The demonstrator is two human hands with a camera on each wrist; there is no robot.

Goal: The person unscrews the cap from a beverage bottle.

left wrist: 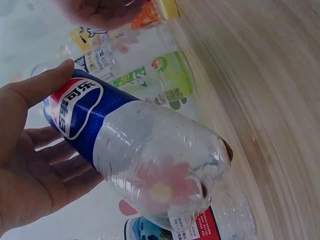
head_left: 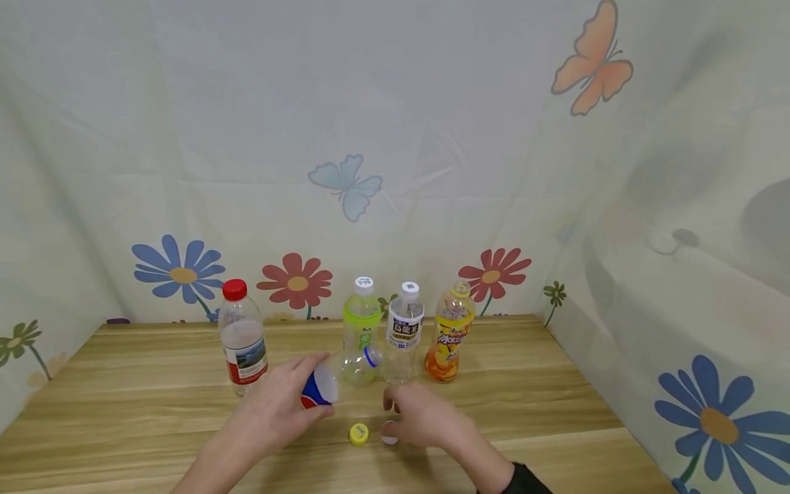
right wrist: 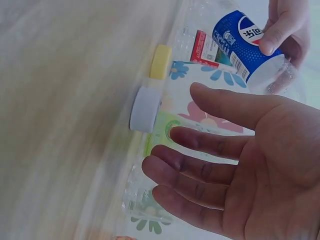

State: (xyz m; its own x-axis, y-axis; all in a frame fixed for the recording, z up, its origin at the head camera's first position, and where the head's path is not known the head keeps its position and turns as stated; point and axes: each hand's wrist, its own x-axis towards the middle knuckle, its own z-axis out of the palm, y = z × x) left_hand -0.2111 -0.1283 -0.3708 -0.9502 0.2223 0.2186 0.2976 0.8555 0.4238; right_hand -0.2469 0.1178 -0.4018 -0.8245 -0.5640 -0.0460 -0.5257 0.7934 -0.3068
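My left hand [head_left: 280, 405] grips a clear plastic cola bottle [left wrist: 150, 145] with a blue label, its fingers and thumb round the label end. The bottle is tilted on its side, clear of the table, its uncapped neck with a blue ring pointing right in the head view. My right hand [head_left: 426, 415] is held low over the table with its fingers spread and loosely bent, holding nothing. Just by its fingertips sits a white cap [right wrist: 145, 110], partly covered by the hand in the head view. A yellow cap [head_left: 358, 434] lies left of the white one.
Behind the hands stand a green-labelled bottle [head_left: 362, 319] and an oolong tea bottle [head_left: 404, 336], both white-capped. An uncapped orange-labelled bottle [head_left: 450, 336] is right of them. A red-capped water bottle [head_left: 243, 343] stands left. A flowered cloth [head_left: 395, 226] hangs behind the wooden table [head_left: 142, 412].
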